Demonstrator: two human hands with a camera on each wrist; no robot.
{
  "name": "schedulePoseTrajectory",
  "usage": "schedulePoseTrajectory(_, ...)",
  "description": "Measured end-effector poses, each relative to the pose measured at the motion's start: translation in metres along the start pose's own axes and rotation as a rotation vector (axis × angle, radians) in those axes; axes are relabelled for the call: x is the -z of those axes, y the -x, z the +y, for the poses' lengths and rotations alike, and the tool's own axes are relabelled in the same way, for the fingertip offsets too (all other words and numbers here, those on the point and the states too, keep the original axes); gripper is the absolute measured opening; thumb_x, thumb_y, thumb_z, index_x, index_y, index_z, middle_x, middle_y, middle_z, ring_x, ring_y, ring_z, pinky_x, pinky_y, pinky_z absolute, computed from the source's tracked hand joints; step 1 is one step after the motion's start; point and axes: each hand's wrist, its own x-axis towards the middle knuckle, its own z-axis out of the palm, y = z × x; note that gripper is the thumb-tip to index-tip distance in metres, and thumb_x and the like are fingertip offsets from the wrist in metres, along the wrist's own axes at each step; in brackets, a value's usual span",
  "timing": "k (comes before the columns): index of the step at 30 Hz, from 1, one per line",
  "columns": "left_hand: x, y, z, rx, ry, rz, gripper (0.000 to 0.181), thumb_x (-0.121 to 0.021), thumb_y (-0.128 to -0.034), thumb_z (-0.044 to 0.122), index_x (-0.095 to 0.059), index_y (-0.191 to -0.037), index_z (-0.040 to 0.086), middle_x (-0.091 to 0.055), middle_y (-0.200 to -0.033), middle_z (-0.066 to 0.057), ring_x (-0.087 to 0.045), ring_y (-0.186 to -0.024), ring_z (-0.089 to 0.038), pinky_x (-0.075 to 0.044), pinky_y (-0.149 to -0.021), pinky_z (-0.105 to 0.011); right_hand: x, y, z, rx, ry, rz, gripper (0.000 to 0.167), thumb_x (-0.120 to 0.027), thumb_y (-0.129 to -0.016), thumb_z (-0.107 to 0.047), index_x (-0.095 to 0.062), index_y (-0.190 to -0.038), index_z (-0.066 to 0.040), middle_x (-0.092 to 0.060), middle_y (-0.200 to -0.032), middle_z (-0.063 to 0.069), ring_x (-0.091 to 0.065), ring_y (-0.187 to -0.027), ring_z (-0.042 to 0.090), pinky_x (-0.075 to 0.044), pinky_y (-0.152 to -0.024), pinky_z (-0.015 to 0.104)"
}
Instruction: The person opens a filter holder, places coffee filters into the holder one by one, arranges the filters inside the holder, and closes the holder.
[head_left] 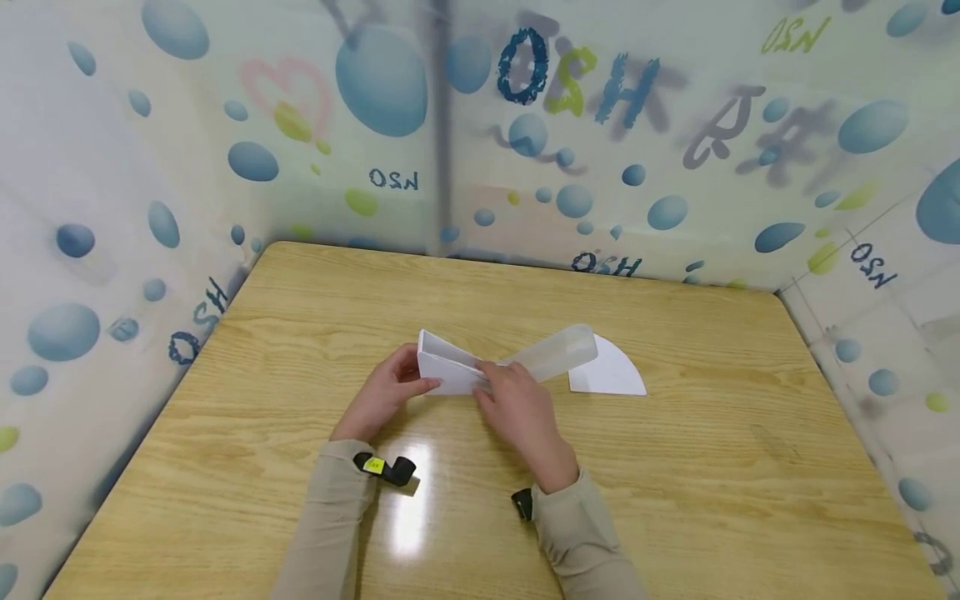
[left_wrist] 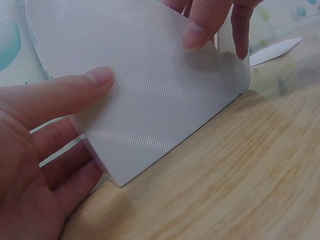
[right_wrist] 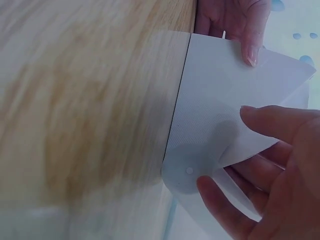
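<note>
A white, ribbed, open-topped wedge-shaped case [head_left: 448, 380] stands on its edge on the table. Its left end is gripped by my left hand [head_left: 380, 397], the thumb flat on the near face and the fingers behind the end. At the narrower right end, my right hand [head_left: 520, 414] pinches the wall, thumb in front and fingers over the top edge. A translucent strip-like part [head_left: 558, 353] slants up to the right from behind the right hand; how it joins the case is hidden. The right wrist view shows a small round dot [right_wrist: 189, 171] at the case's rounded corner.
A flat white quarter-circle piece [head_left: 609, 372] lies on the wooden table [head_left: 712, 467] to the right, partly behind the translucent part. Patterned walls [head_left: 525, 208] border the table's back and sides. Black wrist cameras [head_left: 403, 471] sit on both sleeves.
</note>
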Motion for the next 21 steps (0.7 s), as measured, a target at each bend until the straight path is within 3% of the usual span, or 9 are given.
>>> schedulePoseTrajectory(5,0.0001,-0.0003,0.0000,-0.004,-0.004,-0.007,0.049,-0.071,-0.0760,0.029,-0.050,-0.118,0.017,-0.056,-0.113,-0.006,-0.055,-0.101,-0.020,-0.044,-0.083,-0.033,-0.0005,-0.0004,0.0004,-0.012,-0.020,0.030,0.026,-0.052,-0.090,-0.025,-0.061,-0.113,-0.019,-0.064,-0.091,-0.001,-0.056,-0.080,0.014,-0.046,-0.057,0.030)
schedulePoseTrajectory(11,0.0003,-0.0006,0.0001,-0.001,-0.012,-0.002,0.048,-0.071,-0.0753,0.029,-0.050,-0.117,0.019,-0.056,-0.112,-0.005,-0.055,-0.101,-0.019,-0.044,-0.084,-0.034,-0.0016,-0.0019,0.0006,-0.031,-0.024,0.086,0.022,-0.052,-0.091,-0.025,-0.063,-0.109,-0.019,-0.065,-0.093,-0.002,-0.059,-0.080,0.015,-0.048,-0.061,0.032)
schedulePoseTrajectory(21,0.0005,-0.0018,-0.0010,0.003,-0.026,0.015,0.049,-0.072,-0.0740,0.031,-0.051,-0.116,0.019,-0.057,-0.110,-0.005,-0.055,-0.099,-0.020,-0.044,-0.083,-0.034,-0.0007,-0.0035,0.0030,-0.030,-0.089,0.300,0.010,-0.062,-0.085,-0.022,-0.069,-0.092,-0.019,-0.062,-0.090,-0.006,-0.059,-0.080,0.010,-0.048,-0.062,0.028)
